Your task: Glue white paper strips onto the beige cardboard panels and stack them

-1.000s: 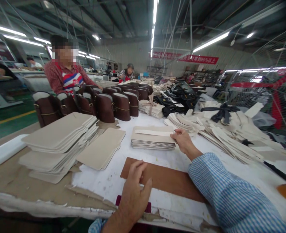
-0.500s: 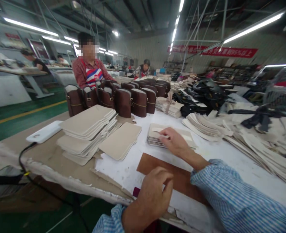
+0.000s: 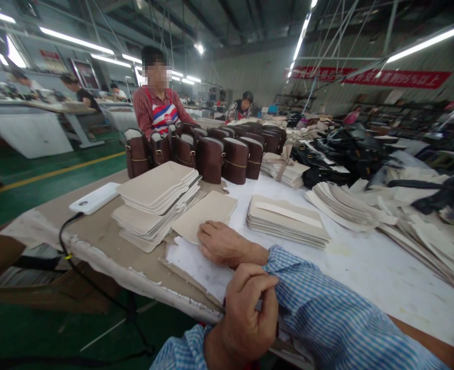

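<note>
My right hand (image 3: 224, 243) is at the near corner of a flat beige panel (image 3: 207, 208), its bent fingers closed on the edge. The thumb side is partly hidden. Close to me, my left hand (image 3: 252, 308) is curled with fingers pressed together, and whatever it holds is hidden. It sits beside my right sleeve. To the right lies a neat stack of beige panels (image 3: 288, 226) with a pale strip (image 3: 288, 213) across its top. Beyond my right forearm, part of a brown strip (image 3: 435, 341) shows at the lower right.
A taller pile of beige panels (image 3: 157, 187) stands left, beside a white power bank (image 3: 95, 198) with a black cable. Several dark brown bags (image 3: 210, 159) line the back, with a co-worker (image 3: 159, 108) behind them. Fanned beige pieces (image 3: 342, 208) and black items (image 3: 350, 154) lie right.
My right hand has left the stack with the pale strip and moved left to the single panel. The brown strip now lies farther right. My left hand stays curled near the table edge.
</note>
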{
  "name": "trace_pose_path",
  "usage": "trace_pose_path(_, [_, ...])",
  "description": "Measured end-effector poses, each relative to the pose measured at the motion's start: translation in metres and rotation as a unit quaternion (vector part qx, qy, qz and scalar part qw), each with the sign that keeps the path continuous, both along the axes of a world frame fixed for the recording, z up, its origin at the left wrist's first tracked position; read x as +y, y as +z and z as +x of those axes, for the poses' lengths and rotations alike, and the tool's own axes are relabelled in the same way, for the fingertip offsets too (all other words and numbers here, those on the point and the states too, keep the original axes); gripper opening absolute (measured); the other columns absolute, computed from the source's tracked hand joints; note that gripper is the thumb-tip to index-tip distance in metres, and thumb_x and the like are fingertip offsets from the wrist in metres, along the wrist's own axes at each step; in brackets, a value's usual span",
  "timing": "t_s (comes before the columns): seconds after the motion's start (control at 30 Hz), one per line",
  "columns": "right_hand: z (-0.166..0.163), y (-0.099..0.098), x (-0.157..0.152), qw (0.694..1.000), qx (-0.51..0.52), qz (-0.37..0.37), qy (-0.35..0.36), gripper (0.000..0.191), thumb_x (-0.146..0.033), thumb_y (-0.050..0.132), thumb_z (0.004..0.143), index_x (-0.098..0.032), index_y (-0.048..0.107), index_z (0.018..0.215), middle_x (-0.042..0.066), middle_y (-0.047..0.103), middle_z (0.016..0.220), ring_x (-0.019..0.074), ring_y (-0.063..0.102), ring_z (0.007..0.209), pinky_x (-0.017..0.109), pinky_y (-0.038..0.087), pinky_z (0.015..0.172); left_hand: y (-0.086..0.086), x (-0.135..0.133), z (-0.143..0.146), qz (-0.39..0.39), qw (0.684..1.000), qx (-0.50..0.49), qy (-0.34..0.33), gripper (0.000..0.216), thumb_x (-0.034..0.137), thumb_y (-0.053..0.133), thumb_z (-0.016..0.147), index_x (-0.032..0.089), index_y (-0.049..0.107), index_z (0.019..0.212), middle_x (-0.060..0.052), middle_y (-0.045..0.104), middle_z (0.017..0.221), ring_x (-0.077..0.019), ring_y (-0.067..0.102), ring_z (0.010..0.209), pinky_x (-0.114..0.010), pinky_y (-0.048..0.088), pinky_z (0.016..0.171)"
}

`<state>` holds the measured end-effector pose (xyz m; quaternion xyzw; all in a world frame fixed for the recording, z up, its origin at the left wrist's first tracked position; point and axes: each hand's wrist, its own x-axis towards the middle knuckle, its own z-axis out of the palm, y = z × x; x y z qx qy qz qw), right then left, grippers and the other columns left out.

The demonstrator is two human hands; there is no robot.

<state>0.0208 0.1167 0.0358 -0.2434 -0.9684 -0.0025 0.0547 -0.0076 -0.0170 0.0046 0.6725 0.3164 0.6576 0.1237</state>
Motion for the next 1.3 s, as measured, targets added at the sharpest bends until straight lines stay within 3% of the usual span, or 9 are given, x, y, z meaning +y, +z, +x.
trace_pose_path(0.17, [-0.003,0.001,-0.006,0.998,0.014,-0.038,-0.057,0.028,-0.005,0.042,0.102,-0.007,0.068,0.109,0.019,0.070,0.113,0.0254,0.066,0.104,0.037,0.053,0.093,0.000,0.001,-0.001,-0.004,1.000,-0.014,-0.007,0.029,0.000,0.056,0.091,0.021,0.067,0.107,-0.006,0.067,0.093,-0.0156,0.068,0.087,-0.027,0.060,0.077])
trace_pose_path(0.37, [-0.005,-0.004,0.006,0.966,0.139,-0.119,-0.184,0.014,-0.016,0.053,0.100,-0.015,0.067,0.100,0.014,0.072,0.106,0.0232,0.067,0.093,0.035,0.050,0.083,0.002,0.001,-0.007,-0.026,0.999,-0.030,-0.005,0.026,0.001,0.055,0.092,0.021,0.068,0.104,-0.005,0.068,0.095,-0.0153,0.069,0.089,-0.027,0.060,0.079])
trace_pose_path(0.53, [-0.001,-0.009,0.020,0.899,0.266,-0.269,-0.221,0.008,-0.019,0.071,0.084,-0.019,0.067,0.078,0.001,0.070,0.077,0.0165,0.063,0.075,0.028,0.046,0.070,0.007,0.014,-0.031,0.001,0.997,0.008,0.074,0.020,0.005,0.056,0.094,0.021,0.065,0.103,-0.003,0.068,0.094,-0.0138,0.068,0.090,-0.025,0.058,0.080])
trace_pose_path(0.63, [0.004,-0.010,0.028,0.842,0.330,-0.364,-0.223,0.012,-0.025,0.073,0.079,-0.019,0.065,0.073,-0.002,0.066,0.068,0.0136,0.059,0.065,0.026,0.046,0.064,0.007,0.030,-0.055,-0.002,0.985,0.058,0.160,0.016,0.010,0.056,0.095,0.021,0.065,0.102,-0.003,0.070,0.094,-0.0152,0.068,0.090,-0.027,0.058,0.081])
trace_pose_path(0.77, [0.008,-0.011,0.033,0.763,0.415,-0.429,-0.248,0.019,-0.034,0.071,0.076,-0.020,0.059,0.071,-0.003,0.060,0.063,0.0132,0.057,0.060,0.027,0.050,0.063,0.000,0.056,-0.083,-0.039,0.970,0.096,0.220,0.016,0.014,0.052,0.098,0.020,0.065,0.105,-0.006,0.070,0.100,-0.0188,0.069,0.098,-0.033,0.058,0.089])
trace_pose_path(0.9, [0.005,-0.012,0.035,0.709,0.482,-0.433,-0.279,0.020,-0.035,0.070,0.074,-0.021,0.056,0.070,-0.004,0.057,0.062,0.0134,0.056,0.058,0.027,0.052,0.059,-0.014,0.083,-0.093,-0.102,0.943,0.192,0.251,0.028,0.013,0.043,0.098,0.014,0.066,0.114,-0.015,0.071,0.113,-0.0259,0.067,0.112,-0.044,0.055,0.101])
trace_pose_path(1.03, [0.007,0.003,0.045,0.678,0.550,-0.391,-0.292,0.020,-0.031,0.072,0.073,-0.022,0.055,0.068,-0.004,0.057,0.064,0.0137,0.056,0.061,0.027,0.052,0.057,-0.027,0.091,-0.089,-0.166,0.898,0.324,0.246,0.050,0.025,0.058,0.095,0.006,0.058,0.141,-0.025,0.061,0.144,-0.0408,0.053,0.137,-0.059,0.044,0.114])
trace_pose_path(1.17, [0.025,0.041,0.067,0.628,0.651,-0.319,-0.283,0.020,-0.031,0.070,0.076,-0.023,0.052,0.072,-0.005,0.055,0.071,0.0141,0.057,0.068,0.027,0.056,0.060,-0.027,0.083,-0.084,-0.207,0.847,0.427,0.241,0.057,0.044,0.062,0.097,0.017,0.060,0.146,-0.020,0.057,0.153,-0.0503,0.042,0.146,-0.067,0.034,0.117])
trace_pose_path(1.3, [0.054,0.088,0.089,0.565,0.741,-0.253,-0.261,0.024,-0.027,0.067,0.083,-0.024,0.044,0.075,-0.007,0.052,0.071,0.0117,0.057,0.068,0.025,0.059,0.062,-0.019,0.079,-0.082,-0.232,0.807,0.480,0.254,0.059,0.052,0.054,0.100,0.019,0.059,0.149,-0.017,0.053,0.158,-0.0503,0.040,0.148,-0.064,0.033,0.117])
